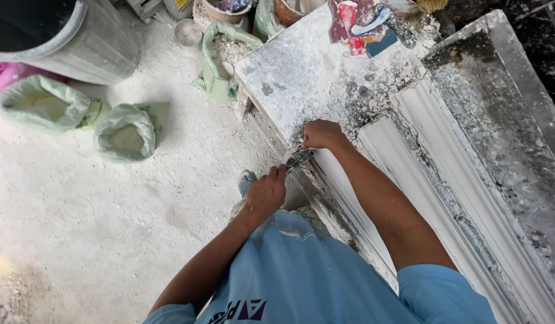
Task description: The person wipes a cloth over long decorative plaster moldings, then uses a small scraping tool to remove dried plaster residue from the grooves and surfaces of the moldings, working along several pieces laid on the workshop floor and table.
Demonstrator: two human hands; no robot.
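Two hands hold a plaster-smeared scraper at the near edge of a long white moulding.

The scraper (299, 159) lies between the two hands, its blade pointing up towards the right hand (321, 134), which is curled shut over the blade's far end where it meets the edge of the plaster moulding (409, 150). The left hand (266, 193) sits just below, its fingers (277, 174) closed narrowly on the handle end. The moulding runs along a plaster-caked workbench (301, 78). On the dusty floor (109, 210) to the left stand two open green sacks (43, 103) (126, 131) with pale powder inside, a third green sack (224, 57) of lumpy white plaster against the bench, and a large grey bin (79, 36) whose inside looks dark. Small tubs (214, 9) stand at the top edge; their contents are unclear.
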